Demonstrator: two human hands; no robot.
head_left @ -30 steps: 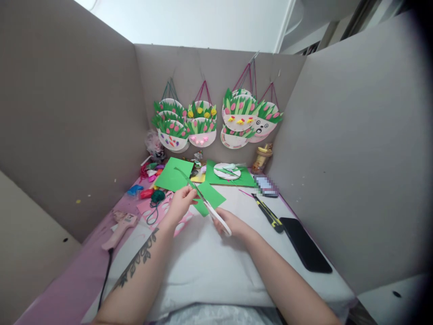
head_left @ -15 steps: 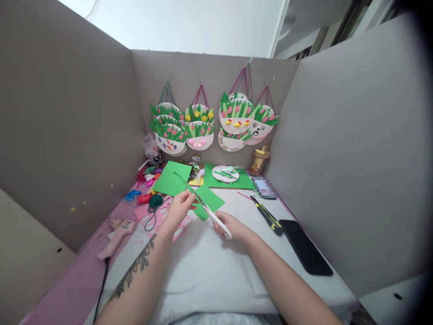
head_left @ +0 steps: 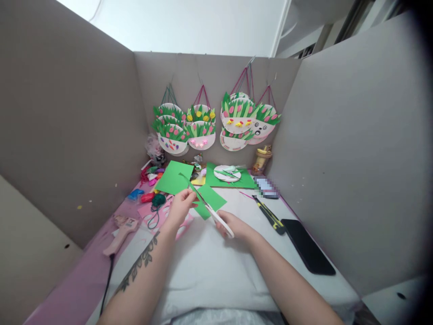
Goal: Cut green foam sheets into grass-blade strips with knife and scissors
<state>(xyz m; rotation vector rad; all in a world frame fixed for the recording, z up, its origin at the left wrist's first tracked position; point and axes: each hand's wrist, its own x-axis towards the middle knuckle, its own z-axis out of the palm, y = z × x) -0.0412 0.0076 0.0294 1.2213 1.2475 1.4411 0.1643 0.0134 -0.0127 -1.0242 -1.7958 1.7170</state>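
My left hand [head_left: 183, 204] pinches a narrow green paper strip [head_left: 187, 180], whose far end points up and to the left. White-handled scissors [head_left: 221, 222] are gripped in my right hand [head_left: 233, 225], their blades reaching to the strip beside my left fingertips. Whether the blades are fully closed is too small to tell. Below and behind the blades, a green paper piece [head_left: 214, 198] lies on the white table cover [head_left: 216, 271]. A larger green sheet [head_left: 174, 177] lies farther back on the left.
A pink glue gun [head_left: 121, 234] with a black cord lies at left, near dark green yarn [head_left: 158, 200]. On the right are a box cutter [head_left: 270, 216], a black phone [head_left: 307, 246] and a blurred-screen device [head_left: 266, 187]. Decorated paper-plate baskets [head_left: 172, 144] hang on the back panel.
The whole view has shifted slightly, so everything appears a little farther right. My hands, the strip and the scissors keep nearly the same arrangement.
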